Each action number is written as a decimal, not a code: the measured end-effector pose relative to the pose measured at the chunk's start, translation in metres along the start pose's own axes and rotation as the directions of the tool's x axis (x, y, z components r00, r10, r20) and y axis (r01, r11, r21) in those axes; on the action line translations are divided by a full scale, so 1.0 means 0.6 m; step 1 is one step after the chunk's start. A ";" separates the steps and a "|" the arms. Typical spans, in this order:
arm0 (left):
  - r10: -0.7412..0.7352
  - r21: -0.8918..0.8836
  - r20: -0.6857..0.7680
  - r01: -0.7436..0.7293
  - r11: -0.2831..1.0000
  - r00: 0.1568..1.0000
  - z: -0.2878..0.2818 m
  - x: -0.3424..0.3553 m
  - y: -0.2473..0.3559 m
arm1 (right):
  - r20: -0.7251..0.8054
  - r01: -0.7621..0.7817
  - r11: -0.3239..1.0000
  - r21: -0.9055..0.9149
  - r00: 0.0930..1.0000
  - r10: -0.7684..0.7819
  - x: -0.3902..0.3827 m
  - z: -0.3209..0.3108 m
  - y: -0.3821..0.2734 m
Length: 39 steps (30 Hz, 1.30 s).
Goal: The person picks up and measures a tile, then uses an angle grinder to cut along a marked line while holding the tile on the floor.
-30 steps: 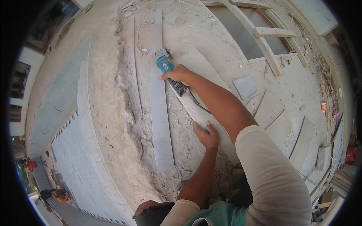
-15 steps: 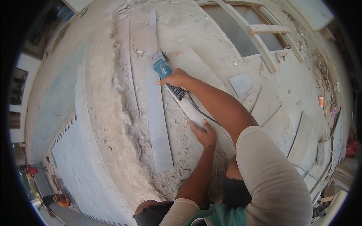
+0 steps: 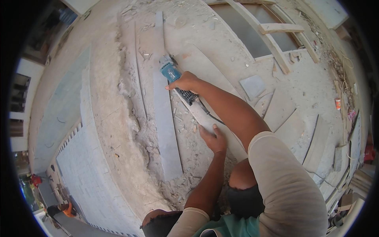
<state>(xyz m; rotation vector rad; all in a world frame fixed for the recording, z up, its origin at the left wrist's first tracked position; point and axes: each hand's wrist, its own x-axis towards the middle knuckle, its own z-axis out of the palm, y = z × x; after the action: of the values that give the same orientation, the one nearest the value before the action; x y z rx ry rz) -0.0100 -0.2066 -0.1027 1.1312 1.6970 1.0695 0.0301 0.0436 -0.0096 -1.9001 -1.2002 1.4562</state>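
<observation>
A teal and black angle grinder (image 3: 171,73) lies tilted over a long pale slab (image 3: 205,69), its head pointing away from me. My right hand (image 3: 184,81) is closed around the grinder's body, and the black cord trails from its rear under my forearm. Dust blurs the grinder's head, and I cannot make out whether the disc touches the slab. Closer to me, my left hand (image 3: 213,139) grips the slab's left edge, thumb on top. Left of the slab, a narrow grey strip (image 3: 167,134) rests on rubble, apart from both hands.
Broken concrete edging (image 3: 132,114) runs along the left. A wooden frame (image 3: 272,41) spans a floor opening at the far right. Loose slab pieces (image 3: 252,86) lie to the right. A person in orange (image 3: 69,210) is at the lower left.
My right knee shows more beside my left forearm, and the view has shifted slightly. Both hands keep their hold, and the grinder stays nearly in place.
</observation>
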 end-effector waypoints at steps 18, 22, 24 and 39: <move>0.038 0.047 -0.021 -0.036 0.998 0.999 0.002 0.002 -0.014 | -0.012 0.020 1.000 0.004 1.000 -0.020 0.005 0.005 -0.003; 0.043 0.062 -0.012 -0.042 0.997 0.999 0.002 0.000 -0.007 | -0.012 0.016 1.000 0.006 1.000 -0.016 0.000 0.001 0.000; 0.052 0.067 -0.008 -0.052 0.996 0.999 0.002 0.000 -0.009 | -0.011 0.018 1.000 0.004 1.000 -0.018 -0.004 -0.002 0.000; 0.015 0.063 0.006 -0.015 0.998 1.000 0.001 0.001 -0.007 | -0.045 -0.004 0.997 -0.071 0.999 0.001 -0.053 -0.007 0.008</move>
<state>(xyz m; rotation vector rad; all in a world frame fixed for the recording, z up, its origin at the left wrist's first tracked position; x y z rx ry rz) -0.0109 -0.2069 -0.1067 1.1871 1.7309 1.0277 0.0338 0.0148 0.0049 -1.9712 -1.2453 1.3820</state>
